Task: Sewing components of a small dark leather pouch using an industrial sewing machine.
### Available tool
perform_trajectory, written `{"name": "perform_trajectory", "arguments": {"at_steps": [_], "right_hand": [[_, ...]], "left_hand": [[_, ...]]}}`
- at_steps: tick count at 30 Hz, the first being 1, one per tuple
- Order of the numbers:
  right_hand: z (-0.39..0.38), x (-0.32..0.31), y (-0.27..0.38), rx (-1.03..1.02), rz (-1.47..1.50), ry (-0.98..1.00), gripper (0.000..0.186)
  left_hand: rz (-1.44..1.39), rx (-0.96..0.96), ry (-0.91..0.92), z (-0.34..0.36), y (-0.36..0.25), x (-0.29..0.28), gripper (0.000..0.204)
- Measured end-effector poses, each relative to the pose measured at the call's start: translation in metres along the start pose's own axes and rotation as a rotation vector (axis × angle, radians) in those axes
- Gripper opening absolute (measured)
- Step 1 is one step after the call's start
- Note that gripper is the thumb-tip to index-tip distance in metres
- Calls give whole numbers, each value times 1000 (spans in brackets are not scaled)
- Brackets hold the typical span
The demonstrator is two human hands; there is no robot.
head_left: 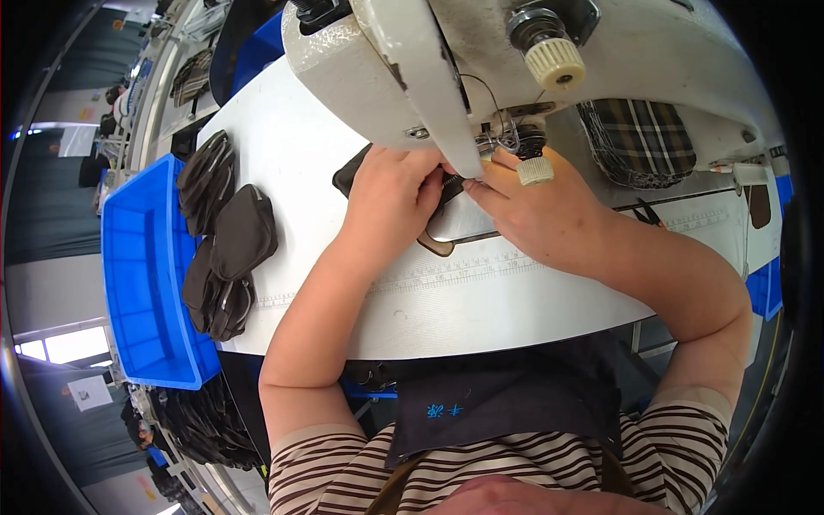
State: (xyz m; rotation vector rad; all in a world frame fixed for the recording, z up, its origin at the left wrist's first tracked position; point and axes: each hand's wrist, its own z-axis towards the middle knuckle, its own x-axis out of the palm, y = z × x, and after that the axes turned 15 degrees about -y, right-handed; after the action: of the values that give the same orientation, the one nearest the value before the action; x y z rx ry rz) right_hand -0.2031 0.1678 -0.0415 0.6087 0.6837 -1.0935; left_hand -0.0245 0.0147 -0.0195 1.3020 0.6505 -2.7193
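A white industrial sewing machine (386, 60) overhangs a metal plate. Under its head, a dark fabric piece with a zipper (352, 172) lies by the needle area, partly hidden by my hands. My left hand (386, 193) is closed on this piece, its fingers bent beside the machine head. My right hand (541, 210) is on the piece from the right, fingers bent and pressed together near the presser foot; their tips are partly hidden. Dark zippered pouches (243, 232) lie stacked to the left, on the white table (318, 318).
A blue plastic bin (154, 266) stands at the left edge. Plaid fabric pieces (635, 142) lie right of the needle, with black-handled snips (648, 212) below them. A ruler strip (429, 279) runs along the table's front. Dark items (193, 425) are piled beyond the bin.
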Motion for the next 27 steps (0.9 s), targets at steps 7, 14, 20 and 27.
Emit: {"name": "perform_trajectory", "arguments": {"at_steps": [7, 14, 20, 27], "right_hand": [[0, 3, 0, 12, -6, -44, 17], [-1, 3, -5, 41, 1, -24, 13], [-1, 0, 1, -20, -83, -49, 15], [-1, 2, 1, -5, -70, 15, 13]], "left_hand": [[-131, 69, 75, 6, -9, -8, 21], [-270, -231, 342, 16, -8, -14, 19], [-531, -490, 287, 5, 2, -6, 22], [113, 33, -111, -8, -16, 14, 26]]}}
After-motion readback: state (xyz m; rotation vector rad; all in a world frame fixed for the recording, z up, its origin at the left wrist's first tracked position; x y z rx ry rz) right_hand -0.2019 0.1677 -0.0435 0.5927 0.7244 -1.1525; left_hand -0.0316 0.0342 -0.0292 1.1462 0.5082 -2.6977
